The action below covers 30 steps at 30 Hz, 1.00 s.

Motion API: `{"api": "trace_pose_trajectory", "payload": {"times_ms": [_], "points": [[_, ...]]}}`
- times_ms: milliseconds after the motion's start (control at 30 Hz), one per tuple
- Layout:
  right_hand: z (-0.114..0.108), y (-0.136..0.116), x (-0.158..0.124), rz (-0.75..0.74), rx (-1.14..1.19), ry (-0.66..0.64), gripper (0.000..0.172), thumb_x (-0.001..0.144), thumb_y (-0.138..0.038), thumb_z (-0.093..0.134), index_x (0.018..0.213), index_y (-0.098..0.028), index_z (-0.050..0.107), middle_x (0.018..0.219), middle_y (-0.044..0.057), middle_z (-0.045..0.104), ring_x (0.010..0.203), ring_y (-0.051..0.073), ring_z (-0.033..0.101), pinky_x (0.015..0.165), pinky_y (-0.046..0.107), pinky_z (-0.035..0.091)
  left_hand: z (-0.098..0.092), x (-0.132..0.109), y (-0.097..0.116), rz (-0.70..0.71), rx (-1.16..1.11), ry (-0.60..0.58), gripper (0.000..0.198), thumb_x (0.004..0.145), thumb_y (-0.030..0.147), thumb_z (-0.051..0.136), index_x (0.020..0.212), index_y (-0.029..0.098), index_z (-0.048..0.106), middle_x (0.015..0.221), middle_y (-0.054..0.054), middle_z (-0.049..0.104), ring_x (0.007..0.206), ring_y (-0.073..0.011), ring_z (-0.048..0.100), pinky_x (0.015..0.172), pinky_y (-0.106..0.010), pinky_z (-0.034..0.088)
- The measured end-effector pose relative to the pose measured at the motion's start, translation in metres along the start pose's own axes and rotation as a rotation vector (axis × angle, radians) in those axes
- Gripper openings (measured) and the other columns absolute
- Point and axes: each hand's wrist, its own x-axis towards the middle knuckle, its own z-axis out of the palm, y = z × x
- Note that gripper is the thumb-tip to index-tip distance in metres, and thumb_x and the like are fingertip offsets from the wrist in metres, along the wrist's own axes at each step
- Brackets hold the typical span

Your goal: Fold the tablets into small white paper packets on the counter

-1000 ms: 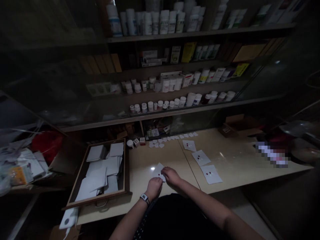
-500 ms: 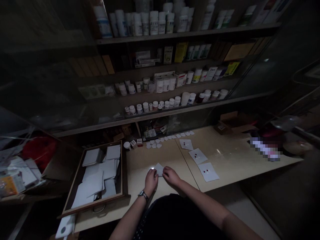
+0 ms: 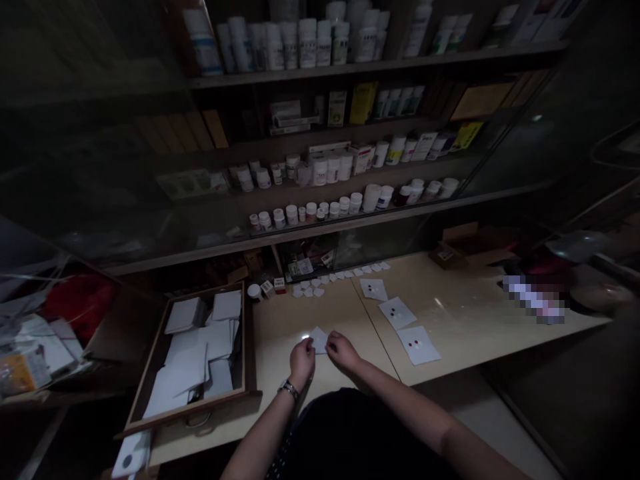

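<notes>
A small piece of white paper [image 3: 319, 341], partly folded to a point at the top, lies on the counter [image 3: 345, 317] between my hands. My left hand [image 3: 302, 360] grips its left edge with the fingers closed. At its right edge, my right hand [image 3: 341, 349] pinches the paper. To the right lie flat paper squares: a near one [image 3: 419, 345], a middle one [image 3: 397, 313] and a far one [image 3: 373, 289], each with small dark red pills on it. Toward the back, several small folded paper packets [image 3: 307, 289] lie in a cluster and a row.
A wooden drawer [image 3: 244, 347] full of white paper sheets stands at the left. Small boxes and a white jar [image 3: 254, 291] sit behind it. Shelves of medicine bottles [image 3: 333, 169] rise at the back. An open cardboard box [image 3: 463, 245] is at the back right.
The view has shifted very slightly. Both hands stay on the paper in nearly the same place; nothing has been taken up or let go.
</notes>
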Motion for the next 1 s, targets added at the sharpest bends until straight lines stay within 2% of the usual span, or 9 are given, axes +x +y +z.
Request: {"api": "trace_pose_trajectory", "payload": {"times_ms": [267,433,567,667,833,1000], "points": [[0.005,-0.001,0.006,0.058,-0.040,0.026,0.009,0.083,-0.011,0.056,0.078,-0.017,0.060,0.097,0.007,0.056,0.084,0.017,0.056,0.080,0.028,0.044,0.002,0.005,0.001,0.018,0.052,0.035,0.032,0.086,0.010,0.046,0.111,0.017,0.064,0.108,-0.009,0.069,0.102,-0.0198,0.063,0.088,-0.030,0.045],[0.006,-0.003,0.009,0.075,-0.095,0.039,0.011,0.084,-0.010,0.055,0.080,-0.017,0.061,0.097,0.007,0.056,0.083,0.017,0.056,0.079,0.028,0.045,0.001,0.002,0.003,0.104,0.106,0.063,0.032,0.084,0.009,0.046,0.109,0.017,0.064,0.112,-0.010,0.064,0.108,-0.0216,0.057,0.094,-0.033,0.043],[0.006,-0.006,0.008,0.088,-0.123,0.031,0.012,0.086,-0.011,0.052,0.082,-0.016,0.062,0.098,0.008,0.057,0.084,0.017,0.057,0.080,0.027,0.045,0.002,-0.003,-0.003,0.248,0.212,0.045,0.036,0.087,0.010,0.042,0.117,0.019,0.061,0.123,-0.010,0.058,0.112,-0.0212,0.054,0.095,-0.033,0.044],[0.007,-0.006,0.008,0.095,-0.142,0.017,0.013,0.088,-0.012,0.050,0.083,-0.016,0.062,0.100,0.008,0.057,0.085,0.017,0.057,0.082,0.027,0.045,0.004,-0.009,-0.012,0.349,0.309,0.032,0.039,0.089,0.009,0.041,0.122,0.020,0.058,0.130,-0.012,0.055,0.116,-0.0226,0.052,0.097,-0.037,0.044],[0.009,-0.006,0.010,0.124,-0.220,-0.026,0.015,0.090,-0.013,0.047,0.090,-0.015,0.062,0.104,0.011,0.058,0.089,0.018,0.058,0.083,0.027,0.044,0.011,-0.022,-0.025,0.585,0.458,-0.049,0.047,0.090,0.013,0.042,0.137,0.020,0.047,0.143,-0.013,0.047,0.134,-0.0268,0.039,0.111,-0.051,0.030],[0.005,-0.014,0.011,0.168,-0.363,-0.047,0.017,0.092,-0.018,0.046,0.096,-0.017,0.063,0.107,0.012,0.060,0.094,0.021,0.058,0.078,0.027,0.043,0.020,-0.025,-0.029,0.538,0.533,-0.123,0.055,0.094,0.029,0.038,0.148,0.016,0.032,0.152,-0.014,0.035,0.141,-0.0281,0.029,0.113,-0.053,0.024]]}}
